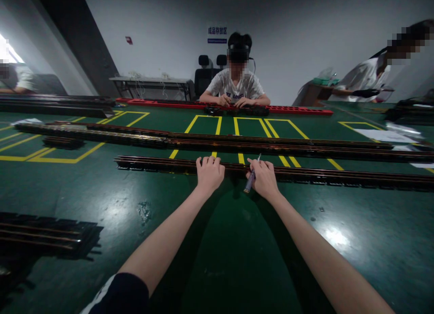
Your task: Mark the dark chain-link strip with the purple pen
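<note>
A bundle of long dark slotted strips (pixel 159 164) lies crosswise on the green table in front of me. My left hand (pixel 210 174) is closed over its near edge, fingers curled across the top. A little to the right, my right hand (pixel 263 179) grips a pen (pixel 250 182), slanted with its narrow tip up and away from me. Some fingers of that hand also rest against the strips. The undersides of both hands are hidden.
Behind it runs another long stack of dark strips (pixel 203 142). More strips lie at the lower left (pixel 47 235) and far left (pixel 54 106). Yellow tape rectangles mark the green table (pixel 101 196). Across it, a co-worker (pixel 235 85) handles a red rail (pixel 298 110); another person (pixel 366 78) stands right.
</note>
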The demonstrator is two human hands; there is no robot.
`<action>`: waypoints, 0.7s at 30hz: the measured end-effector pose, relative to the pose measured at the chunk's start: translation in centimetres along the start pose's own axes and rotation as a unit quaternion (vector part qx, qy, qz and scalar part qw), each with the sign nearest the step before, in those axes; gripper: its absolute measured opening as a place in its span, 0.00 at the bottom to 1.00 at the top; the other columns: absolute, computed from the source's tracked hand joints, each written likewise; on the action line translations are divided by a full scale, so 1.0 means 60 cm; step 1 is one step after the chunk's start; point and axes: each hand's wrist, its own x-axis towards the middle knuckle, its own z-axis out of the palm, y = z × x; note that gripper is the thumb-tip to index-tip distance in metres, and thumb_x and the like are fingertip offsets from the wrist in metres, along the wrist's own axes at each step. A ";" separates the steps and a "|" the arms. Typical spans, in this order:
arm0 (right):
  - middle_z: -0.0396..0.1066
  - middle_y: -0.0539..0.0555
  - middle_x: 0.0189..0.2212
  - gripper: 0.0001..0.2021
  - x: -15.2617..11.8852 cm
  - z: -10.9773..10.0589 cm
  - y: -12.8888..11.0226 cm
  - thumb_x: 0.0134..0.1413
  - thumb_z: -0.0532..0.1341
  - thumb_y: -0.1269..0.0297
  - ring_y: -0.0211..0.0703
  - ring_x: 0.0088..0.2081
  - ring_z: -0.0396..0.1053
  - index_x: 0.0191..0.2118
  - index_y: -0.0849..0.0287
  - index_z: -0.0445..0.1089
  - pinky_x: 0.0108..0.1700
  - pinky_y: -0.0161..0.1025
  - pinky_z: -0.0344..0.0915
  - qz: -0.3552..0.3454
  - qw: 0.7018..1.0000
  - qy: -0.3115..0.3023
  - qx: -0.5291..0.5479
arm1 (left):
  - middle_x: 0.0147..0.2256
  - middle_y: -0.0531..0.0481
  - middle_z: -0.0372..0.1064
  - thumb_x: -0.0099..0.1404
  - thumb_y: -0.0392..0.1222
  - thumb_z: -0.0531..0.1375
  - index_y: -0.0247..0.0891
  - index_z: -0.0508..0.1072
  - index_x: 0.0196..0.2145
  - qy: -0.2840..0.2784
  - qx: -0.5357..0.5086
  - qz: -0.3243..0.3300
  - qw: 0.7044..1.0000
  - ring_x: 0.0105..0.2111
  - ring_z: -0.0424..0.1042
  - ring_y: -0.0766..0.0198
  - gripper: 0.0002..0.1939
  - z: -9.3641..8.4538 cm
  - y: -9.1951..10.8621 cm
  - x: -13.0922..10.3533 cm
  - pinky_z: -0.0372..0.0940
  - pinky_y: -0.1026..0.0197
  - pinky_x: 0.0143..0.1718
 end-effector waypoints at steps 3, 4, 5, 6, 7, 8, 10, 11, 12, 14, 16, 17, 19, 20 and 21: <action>0.74 0.58 0.37 0.10 0.000 -0.004 0.001 0.47 0.53 0.77 0.52 0.42 0.69 0.35 0.57 0.62 0.49 0.47 0.55 0.001 1.000 -0.003 0.013 | 0.48 0.42 0.72 0.68 0.40 0.42 0.37 0.73 0.47 0.006 0.005 0.003 1.000 0.50 0.67 0.52 0.22 0.002 -0.001 0.000 0.53 0.44 0.59; 0.75 0.58 0.38 0.11 -0.001 -0.005 0.003 0.45 0.52 0.79 0.52 0.43 0.69 0.34 0.56 0.61 0.49 0.48 0.55 0.005 1.000 -0.001 0.017 | 0.47 0.42 0.72 0.68 0.40 0.43 0.37 0.73 0.47 0.009 0.008 0.004 1.000 0.50 0.67 0.52 0.22 0.003 -0.001 0.000 0.53 0.43 0.58; 0.75 0.58 0.39 0.12 -0.002 -0.006 0.005 0.44 0.52 0.81 0.52 0.43 0.69 0.33 0.55 0.59 0.49 0.48 0.55 0.011 1.000 0.002 0.021 | 0.48 0.42 0.72 0.68 0.40 0.43 0.38 0.73 0.46 0.012 0.011 0.006 1.000 0.50 0.67 0.52 0.21 0.004 -0.001 0.000 0.53 0.43 0.58; 0.75 0.58 0.39 0.13 -0.003 -0.007 0.006 0.43 0.52 0.81 0.52 0.43 0.69 0.32 0.55 0.59 0.48 0.48 0.55 0.018 1.000 0.006 0.025 | 0.48 0.42 0.72 0.68 0.40 0.43 0.38 0.74 0.46 0.013 0.013 0.007 1.000 0.50 0.67 0.52 0.21 0.005 -0.001 0.000 0.53 0.43 0.58; 0.75 0.58 0.40 0.13 -0.004 -0.008 0.008 0.43 0.51 0.82 0.53 0.43 0.69 0.31 0.55 0.58 0.48 0.48 0.56 0.024 0.999 0.010 0.029 | 0.48 0.42 0.72 0.68 0.40 0.43 0.38 0.74 0.46 0.012 0.015 0.008 1.000 0.50 0.67 0.52 0.21 0.005 -0.002 0.001 0.53 0.43 0.58; 0.75 0.59 0.41 0.13 -0.004 -0.009 0.009 0.43 0.51 0.82 0.53 0.43 0.69 0.31 0.55 0.58 0.47 0.48 0.56 0.027 0.999 0.013 0.031 | 0.48 0.42 0.72 0.68 0.40 0.43 0.38 0.74 0.46 0.011 0.016 0.009 1.000 0.50 0.67 0.52 0.21 0.005 -0.002 0.001 0.52 0.43 0.58; 0.75 0.59 0.41 0.12 -0.005 -0.010 0.009 0.43 0.52 0.81 0.53 0.43 0.69 0.31 0.55 0.58 0.47 0.48 0.56 0.022 0.999 0.016 0.029 | 0.47 0.42 0.72 0.68 0.40 0.43 0.38 0.74 0.45 0.008 0.016 0.008 1.000 0.50 0.67 0.52 0.21 0.004 -0.001 0.000 0.52 0.43 0.58; 0.75 0.60 0.41 0.11 -0.006 -0.011 0.008 0.43 0.53 0.80 0.53 0.43 0.69 0.31 0.55 0.58 0.48 0.48 0.56 0.014 0.999 0.014 0.026 | 0.47 0.42 0.72 0.68 0.40 0.43 0.38 0.74 0.45 0.006 0.016 0.008 1.000 0.50 0.67 0.52 0.21 0.003 -0.001 0.000 0.52 0.43 0.58; 0.75 0.60 0.40 0.10 -0.005 -0.011 0.007 0.43 0.54 0.78 0.53 0.42 0.69 0.32 0.56 0.59 0.48 0.48 0.56 0.003 1.000 0.011 0.023 | 0.47 0.42 0.72 0.68 0.40 0.43 0.38 0.74 0.45 0.005 0.015 0.008 1.000 0.50 0.67 0.52 0.21 0.002 0.000 0.000 0.52 0.43 0.58; 0.74 0.60 0.38 0.08 -0.005 -0.012 0.003 0.44 0.55 0.75 0.53 0.40 0.69 0.34 0.57 0.61 0.49 0.48 0.56 -0.014 1.000 0.005 0.015 | 0.47 0.42 0.72 0.68 0.40 0.43 0.38 0.74 0.45 0.004 0.012 0.008 1.000 0.50 0.67 0.52 0.21 0.001 0.000 0.000 0.52 0.43 0.58; 0.73 0.59 0.35 0.07 -0.004 -0.011 0.001 0.47 0.55 0.71 0.52 0.39 0.68 0.36 0.58 0.63 0.49 0.47 0.55 -0.023 1.000 0.003 0.009 | 0.47 0.41 0.72 0.68 0.39 0.43 0.37 0.74 0.44 0.004 0.013 0.009 1.000 0.49 0.67 0.52 0.21 0.002 0.001 0.000 0.52 0.43 0.58; 0.73 0.58 0.35 0.07 -0.003 -0.010 0.001 0.49 0.55 0.70 0.52 0.39 0.68 0.37 0.59 0.64 0.49 0.47 0.55 -0.024 1.000 0.005 0.005 | 0.47 0.41 0.72 0.68 0.40 0.43 0.37 0.74 0.44 0.005 0.016 0.010 1.000 0.49 0.67 0.52 0.21 0.002 0.001 0.000 0.52 0.43 0.58; 0.72 0.57 0.33 0.08 -0.003 -0.007 0.001 0.51 0.55 0.67 0.52 0.39 0.68 0.39 0.59 0.65 0.49 0.47 0.54 -0.025 1.000 0.006 -0.001 | 0.46 0.42 0.73 0.68 0.40 0.43 0.38 0.74 0.43 0.008 0.021 0.012 1.000 0.49 0.67 0.52 0.21 0.003 0.000 0.000 0.52 0.43 0.58; 0.72 0.57 0.33 0.09 -0.003 -0.005 0.002 0.52 0.55 0.66 0.52 0.39 0.67 0.40 0.60 0.65 0.49 0.47 0.54 -0.023 1.000 0.007 -0.005 | 0.46 0.42 0.73 0.68 0.40 0.43 0.39 0.74 0.43 0.008 0.022 0.013 1.000 0.49 0.67 0.52 0.20 0.004 0.000 0.001 0.52 0.43 0.58; 0.72 0.57 0.33 0.09 -0.003 -0.003 0.003 0.52 0.55 0.65 0.52 0.39 0.67 0.40 0.60 0.65 0.48 0.47 0.54 -0.019 1.000 0.007 -0.010 | 0.46 0.42 0.73 0.68 0.40 0.43 0.39 0.74 0.43 0.007 0.022 0.013 1.000 0.49 0.67 0.52 0.20 0.004 0.000 0.001 0.52 0.43 0.58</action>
